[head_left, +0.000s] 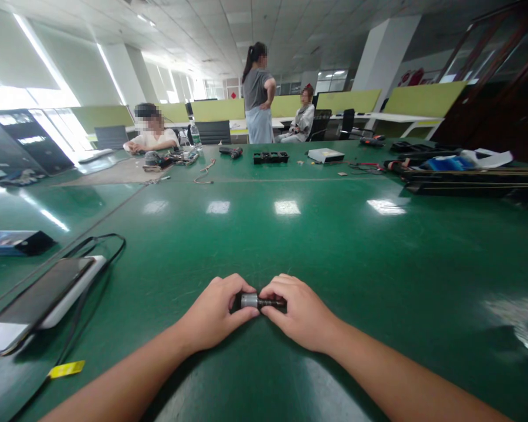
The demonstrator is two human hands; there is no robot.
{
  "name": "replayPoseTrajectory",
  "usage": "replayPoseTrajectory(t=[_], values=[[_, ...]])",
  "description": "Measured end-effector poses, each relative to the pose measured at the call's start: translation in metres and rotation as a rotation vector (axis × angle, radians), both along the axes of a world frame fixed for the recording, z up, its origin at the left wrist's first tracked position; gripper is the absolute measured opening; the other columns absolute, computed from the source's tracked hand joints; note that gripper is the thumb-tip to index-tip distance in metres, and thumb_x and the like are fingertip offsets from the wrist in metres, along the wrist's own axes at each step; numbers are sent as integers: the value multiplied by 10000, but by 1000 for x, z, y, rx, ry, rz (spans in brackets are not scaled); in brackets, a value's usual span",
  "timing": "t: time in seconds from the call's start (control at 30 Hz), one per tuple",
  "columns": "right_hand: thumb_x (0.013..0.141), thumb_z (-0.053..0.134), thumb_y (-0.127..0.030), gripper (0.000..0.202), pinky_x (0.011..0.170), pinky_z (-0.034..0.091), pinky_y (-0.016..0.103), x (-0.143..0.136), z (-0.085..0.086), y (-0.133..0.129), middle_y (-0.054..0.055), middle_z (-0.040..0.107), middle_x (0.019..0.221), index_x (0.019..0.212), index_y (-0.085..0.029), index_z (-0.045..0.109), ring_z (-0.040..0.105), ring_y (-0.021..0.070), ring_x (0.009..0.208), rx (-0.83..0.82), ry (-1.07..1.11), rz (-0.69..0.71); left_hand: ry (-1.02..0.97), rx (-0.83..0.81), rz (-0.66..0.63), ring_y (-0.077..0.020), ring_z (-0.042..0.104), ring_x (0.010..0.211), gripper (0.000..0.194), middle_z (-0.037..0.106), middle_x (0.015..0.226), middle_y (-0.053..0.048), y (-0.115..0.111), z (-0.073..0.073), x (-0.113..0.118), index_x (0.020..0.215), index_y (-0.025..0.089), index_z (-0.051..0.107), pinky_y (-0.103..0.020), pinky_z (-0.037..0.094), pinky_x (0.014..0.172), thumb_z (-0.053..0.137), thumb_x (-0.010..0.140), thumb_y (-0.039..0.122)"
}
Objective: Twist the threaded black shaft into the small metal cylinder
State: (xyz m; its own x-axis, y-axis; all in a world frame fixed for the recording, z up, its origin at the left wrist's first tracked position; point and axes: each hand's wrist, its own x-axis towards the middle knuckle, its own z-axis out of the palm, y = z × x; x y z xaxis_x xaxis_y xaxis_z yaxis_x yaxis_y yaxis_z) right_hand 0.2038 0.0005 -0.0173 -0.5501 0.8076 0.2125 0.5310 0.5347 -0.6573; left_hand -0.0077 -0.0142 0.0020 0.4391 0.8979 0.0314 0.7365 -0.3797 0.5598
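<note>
- You held a small metal part (249,300) directly before you, low in the middle of the view, between your two hands; whether it touched the glossy green tabletop (255,234) below could not be told.
- Your left hand (215,308) pinched its silver-grey cylinder between thumb and curled forefinger, with the thumb on the near side; that grip seemed suited to steadying the thicker end.
- Your right hand (301,310) pinched the dark, ridged shaft (271,303) near where it met the cylinder, its fingertips close to your left ones, presumably so both ends stayed in line.
- The part lay roughly level, cylinder to your left and shaft to your right, likely because each hand supported its own end.
- Your forearms came in from both lower corners and your hands sat low over the tabletop, which probably helped keep such a little piece stable.
- The flat dark-screened device (48,287), with a black cord (81,310) and a yellow tag (67,369) beside it, lay well to your left, perhaps set there to leave your hands room.
</note>
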Motion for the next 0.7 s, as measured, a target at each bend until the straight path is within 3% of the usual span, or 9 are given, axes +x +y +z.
replayPoseTrajectory(t=[0.7], values=[[738,675,-92,103,745,401,313,12,10,7,9,638,774,782,-182,649,554,172,797,29,-37,-7,-25,-2,20,-166,512,730,209,585,810,-2,1,-2,-3,1032,201,632,-277,392,683,663,871,329]])
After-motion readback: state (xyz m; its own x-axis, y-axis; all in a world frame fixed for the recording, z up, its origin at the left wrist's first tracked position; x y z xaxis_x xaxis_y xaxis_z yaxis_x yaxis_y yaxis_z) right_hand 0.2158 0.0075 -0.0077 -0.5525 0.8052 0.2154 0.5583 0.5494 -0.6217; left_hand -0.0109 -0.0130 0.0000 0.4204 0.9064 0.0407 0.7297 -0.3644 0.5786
